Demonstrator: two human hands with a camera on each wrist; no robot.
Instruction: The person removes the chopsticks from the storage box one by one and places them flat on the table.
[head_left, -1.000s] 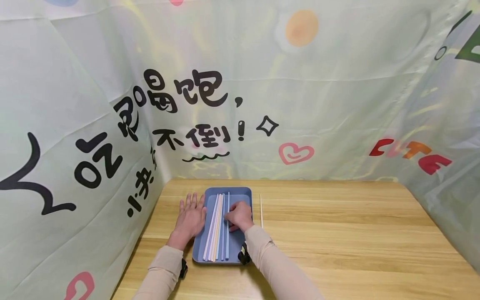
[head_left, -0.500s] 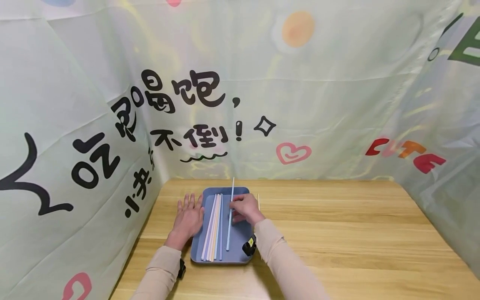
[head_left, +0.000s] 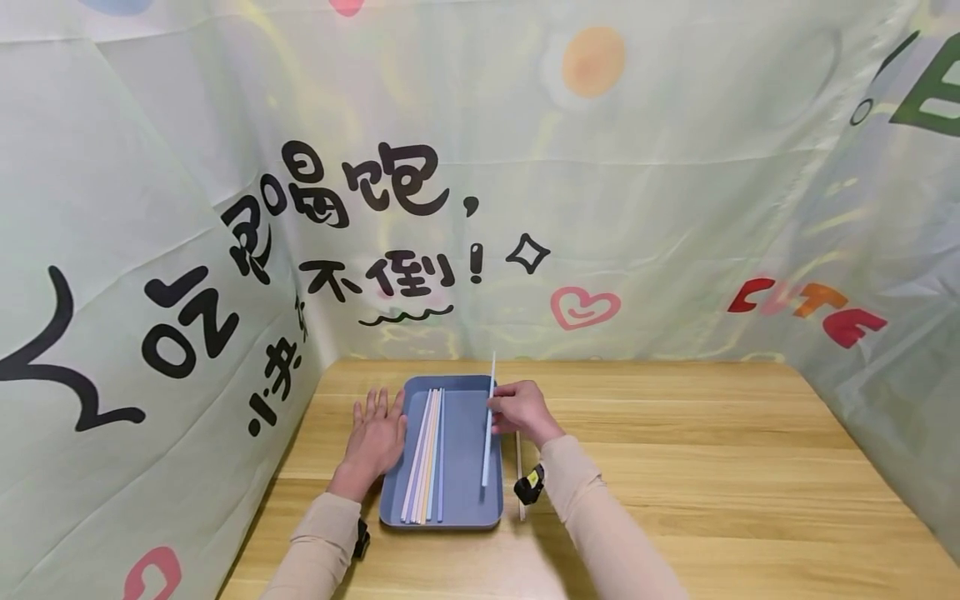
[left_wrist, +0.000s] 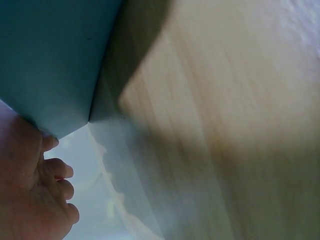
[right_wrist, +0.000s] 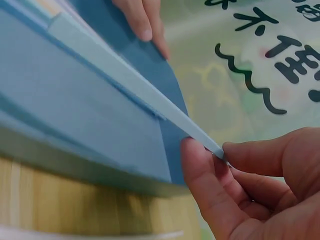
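Pinching pale-blue chopstick (head_left: 487, 450) w/ R hand (head_left: 525, 410) above right side of tray (head_left: 463, 475); resting straight-fingered L hand (head_left: 377, 442) at left rim. Prob light, stiff, bit slick, so best pinched nr mid-length.

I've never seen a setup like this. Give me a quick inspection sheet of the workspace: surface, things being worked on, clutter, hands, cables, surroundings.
Surface: wood-grain table.
Job's things: blue tray with pastel sticks in its left half; lone stick on the table, right of the tray.
Clutter: nothing seen.
Hands: left hand at the tray's left rim, fingers extended; right hand pinches a pale blue stick above the tray's right side.
Cables: nothing seen.
Surroundings: pale cloth with black writing, a pink heart and "CUTE".
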